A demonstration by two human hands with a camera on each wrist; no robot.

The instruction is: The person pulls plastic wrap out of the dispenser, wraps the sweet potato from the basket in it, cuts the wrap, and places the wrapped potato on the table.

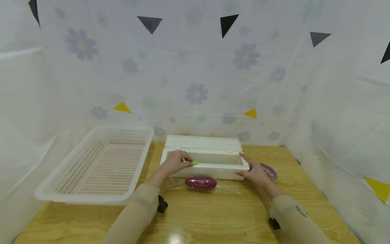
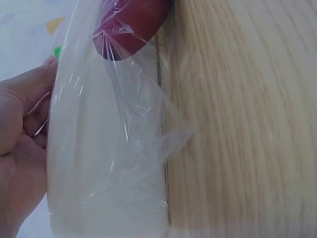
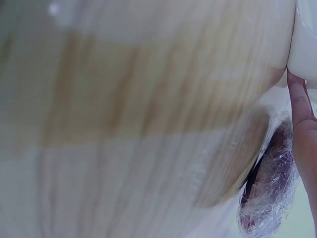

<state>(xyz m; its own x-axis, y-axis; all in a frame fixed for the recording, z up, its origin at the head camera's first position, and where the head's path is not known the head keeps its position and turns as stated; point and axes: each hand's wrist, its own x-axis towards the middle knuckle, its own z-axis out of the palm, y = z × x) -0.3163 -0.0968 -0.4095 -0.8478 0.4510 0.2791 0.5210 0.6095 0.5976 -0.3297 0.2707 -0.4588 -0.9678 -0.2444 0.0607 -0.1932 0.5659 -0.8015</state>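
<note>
A long white plastic film dispenser box [image 1: 207, 172] stands on the table with its lid [image 1: 204, 143] tipped back. My left hand [image 1: 176, 162] reaches over its front edge, thumb and finger pinching a small green slide cutter [image 1: 195, 163] on the rail. My right hand [image 1: 255, 173] grips the box's right end, thumb at the front and fingers at the far corner. Before the box lies a purple sweet potato [image 1: 201, 183] on clear plastic film [image 2: 143, 109]. Another sweet potato [image 3: 270, 183], wrapped in film, rests beside my right hand, partly hidden by it in the head view.
A white perforated basket [image 1: 138, 169] stands on the left of the wooden table [image 1: 213, 217]. Flowered plastic sheeting [image 1: 170, 67] hangs close behind the box and along both sides.
</note>
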